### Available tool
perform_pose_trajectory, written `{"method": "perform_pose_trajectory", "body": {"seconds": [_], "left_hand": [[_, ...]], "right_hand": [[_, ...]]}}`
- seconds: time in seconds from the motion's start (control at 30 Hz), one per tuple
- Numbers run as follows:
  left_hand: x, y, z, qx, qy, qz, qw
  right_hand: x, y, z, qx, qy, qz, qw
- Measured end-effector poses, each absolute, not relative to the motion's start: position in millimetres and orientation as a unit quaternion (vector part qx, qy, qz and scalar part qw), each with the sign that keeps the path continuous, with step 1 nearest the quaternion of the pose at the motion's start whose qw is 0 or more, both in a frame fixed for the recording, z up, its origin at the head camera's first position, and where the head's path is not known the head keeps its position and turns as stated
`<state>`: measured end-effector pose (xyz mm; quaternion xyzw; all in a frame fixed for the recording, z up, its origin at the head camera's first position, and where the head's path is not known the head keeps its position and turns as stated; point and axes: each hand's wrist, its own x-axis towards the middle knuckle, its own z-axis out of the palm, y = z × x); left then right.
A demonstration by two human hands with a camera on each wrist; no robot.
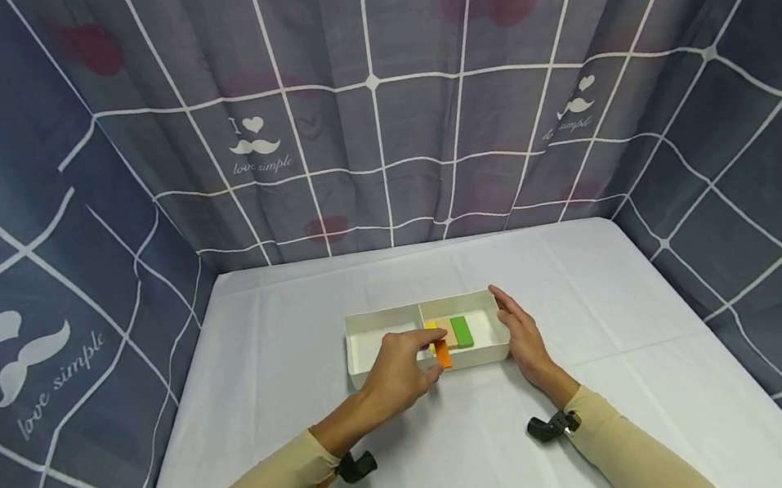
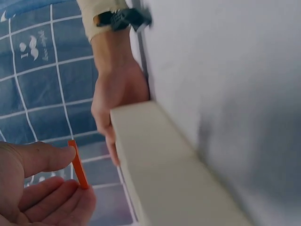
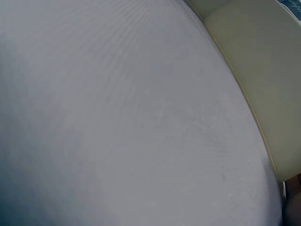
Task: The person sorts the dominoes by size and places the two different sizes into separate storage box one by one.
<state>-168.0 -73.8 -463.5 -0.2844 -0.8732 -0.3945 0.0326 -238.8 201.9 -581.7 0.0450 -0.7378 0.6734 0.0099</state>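
Observation:
My left hand pinches a thin orange block between thumb and fingertips, just above the near wall of a white two-part box. In the left wrist view the orange block stands nearly upright between the thumb and fingers. A green block, a tan block and a partly hidden yellow block lie side by side in the right compartment. Against the box's right end rests my right hand, its fingers extended along that wall. The right wrist view mostly shows cloth and the box's side.
The box stands on a table with a white cloth. A divider separates its two compartments. Dark checked curtains hang at the back and both sides. Each wrist carries a black camera mount.

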Motion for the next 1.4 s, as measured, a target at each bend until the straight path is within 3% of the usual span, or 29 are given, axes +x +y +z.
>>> {"method": "perform_pose_trajectory", "body": {"seconds": [0.67,1.4], "left_hand": [[-192.9,-123.2,-458.9,-0.239,-0.899,-0.360,0.073],[-216.3,-142.7,-483.2,-0.219,-0.928,-0.299,0.035]], "right_hand": [[-241.5,202.9,-583.3,0.045,-0.740,0.671,0.014],[-240.0,202.5,-582.4,0.041,-0.743,0.668,0.015]]}}
